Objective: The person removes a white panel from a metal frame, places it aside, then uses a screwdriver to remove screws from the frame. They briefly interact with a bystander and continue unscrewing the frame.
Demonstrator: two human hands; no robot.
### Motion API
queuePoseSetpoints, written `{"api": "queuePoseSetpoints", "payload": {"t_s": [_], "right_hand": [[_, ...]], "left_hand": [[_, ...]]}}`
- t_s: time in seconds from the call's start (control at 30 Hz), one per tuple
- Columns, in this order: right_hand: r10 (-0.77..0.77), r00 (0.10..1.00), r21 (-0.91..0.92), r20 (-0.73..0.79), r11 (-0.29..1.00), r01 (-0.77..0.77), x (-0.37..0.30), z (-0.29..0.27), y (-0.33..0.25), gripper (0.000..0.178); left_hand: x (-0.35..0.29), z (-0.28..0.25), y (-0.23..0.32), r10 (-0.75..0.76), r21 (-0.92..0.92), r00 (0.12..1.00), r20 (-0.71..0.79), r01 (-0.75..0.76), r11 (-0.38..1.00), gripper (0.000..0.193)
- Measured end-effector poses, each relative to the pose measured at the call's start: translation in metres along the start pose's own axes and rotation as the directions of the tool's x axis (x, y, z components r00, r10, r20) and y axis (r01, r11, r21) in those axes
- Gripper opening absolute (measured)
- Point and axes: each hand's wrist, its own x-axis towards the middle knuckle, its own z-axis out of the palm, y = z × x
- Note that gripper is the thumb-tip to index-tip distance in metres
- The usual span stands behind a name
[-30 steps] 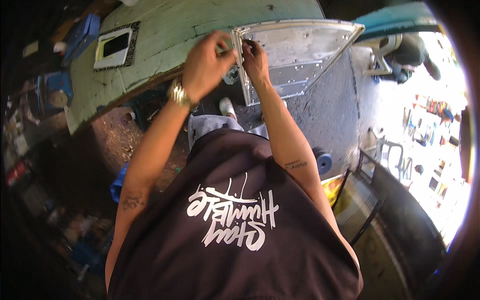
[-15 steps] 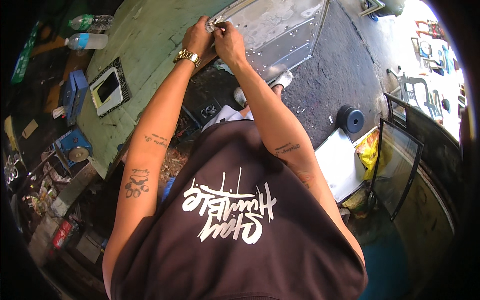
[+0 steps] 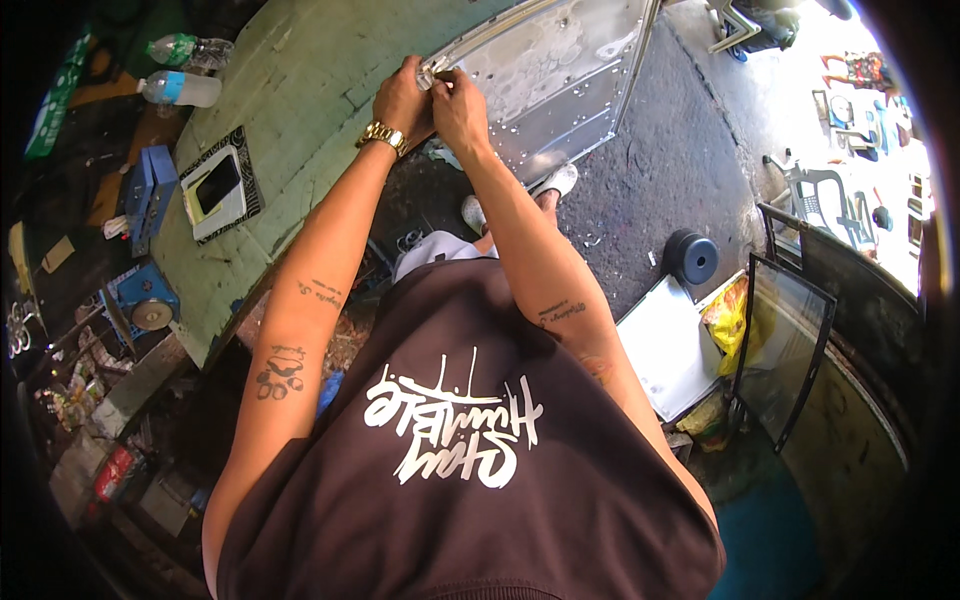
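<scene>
Both my hands meet at the far edge of the green worktop, by the corner of a metal-framed panel. My left hand, with a gold watch at its wrist, is closed around a small shiny silvery piece. My right hand is beside it, its fingers pinched on the same piece. What kind of piece it is I cannot make out. The silvery panel, spotted with white flecks, extends to the right of my hands.
A phone lies on a white tray on the worktop. Two plastic bottles and a blue bench tool are at left. On the right are a black round weight, a white board and a framed glass pane. Chairs stand farther off.
The whole view has shifted slightly. My hands stay together on the silvery piece, with only small finger movement.
</scene>
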Motion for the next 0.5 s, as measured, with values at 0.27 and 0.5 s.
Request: {"api": "queuePoseSetpoints", "payload": {"t_s": [0.27,0.5], "right_hand": [[0.215,0.939,0.508,0.268,0.797,-0.327,0.019,0.000,0.015,0.024],[-0.378,0.925,-0.306,0.047,0.876,0.374,0.009,-0.004,0.012,0.025]], "left_hand": [[0.001,-0.003,-0.002,0.044,-0.062,0.999,0.012,-0.043,0.997,0.045],[0.004,-0.008,-0.006,0.082,-0.074,0.993,0.079,-0.076,0.994,0.045]]}}
